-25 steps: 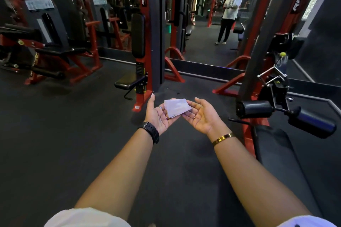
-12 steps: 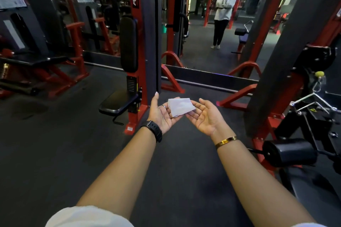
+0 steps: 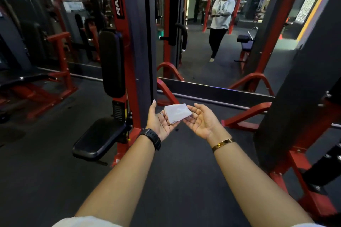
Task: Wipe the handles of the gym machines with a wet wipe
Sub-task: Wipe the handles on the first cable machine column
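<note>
A folded white wet wipe is carried across the upturned fingers of the left hand, its far edge laid on the fingertips of the right hand. Both palms are turned up and held close together in front of the body, with the fingers relaxed and uncurled and the left thumb pointed upward; the wipe is supported rather than pinched. A black digital wristwatch is worn on the left wrist and a slim gold bangle on the right.

The hands are held out above a dark rubber gym floor. Just left of them, a red and black weight machine is seen with an upright black back pad and a low black seat pad. A dark upright column on a red base is seen at right. In a wall mirror ahead, a person in a white top and dark trousers is reflected, wearing a head-mounted device.
</note>
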Demonstrator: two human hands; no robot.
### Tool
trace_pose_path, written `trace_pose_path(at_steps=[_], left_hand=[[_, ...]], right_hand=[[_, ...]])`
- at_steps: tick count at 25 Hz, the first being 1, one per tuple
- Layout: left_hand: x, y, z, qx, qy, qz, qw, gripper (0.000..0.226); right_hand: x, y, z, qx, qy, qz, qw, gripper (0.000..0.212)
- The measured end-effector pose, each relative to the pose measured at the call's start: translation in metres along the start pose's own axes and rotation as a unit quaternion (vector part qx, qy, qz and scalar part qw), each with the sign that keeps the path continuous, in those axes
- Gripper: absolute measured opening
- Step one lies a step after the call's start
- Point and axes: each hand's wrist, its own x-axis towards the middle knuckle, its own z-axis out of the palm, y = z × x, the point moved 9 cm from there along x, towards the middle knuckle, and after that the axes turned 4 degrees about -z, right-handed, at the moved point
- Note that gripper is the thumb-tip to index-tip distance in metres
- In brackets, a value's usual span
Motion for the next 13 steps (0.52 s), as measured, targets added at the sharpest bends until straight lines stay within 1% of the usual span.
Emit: trace_pose_path(at_steps=[4, 6, 8, 9, 12, 13], left_hand=[[0.089, 0.044, 0.011, 0.021, 0.005, -0.003, 1.0, 0.077], [0.13, 0.063, 0.009, 0.021, 0.008, -0.006, 1.0, 0.077], [0.18, 0.088, 0.011, 0.025, -0.003, -0.003, 1.0, 0.073], [0.204, 0.102, 0.012, 0.032, -0.007, -0.001, 0.999, 0.067], [0.279, 0.148, 0.019, 0.084, -0.021, 0.003, 0.996, 0.031], [0.305, 0.162, 0.021, 0.101, -0.023, 0.0, 0.995, 0.026]], right_hand=[[0.093, -0.043, 0.015, -0.056, 0.006, 0.028, 0.998, 0.027], [0.133, -0.056, 0.025, -0.056, 0.002, 0.042, 0.998, 0.028], [0.182, -0.07, 0.036, -0.043, 0.0, 0.036, 0.998, 0.028], [0.206, -0.076, 0.041, -0.031, 0.005, 0.031, 0.999, 0.029], [0.279, -0.1, 0.059, -0.018, 0.019, 0.012, 1.0, 0.027], [0.303, -0.109, 0.064, -0.011, 0.023, 0.007, 1.0, 0.025]])
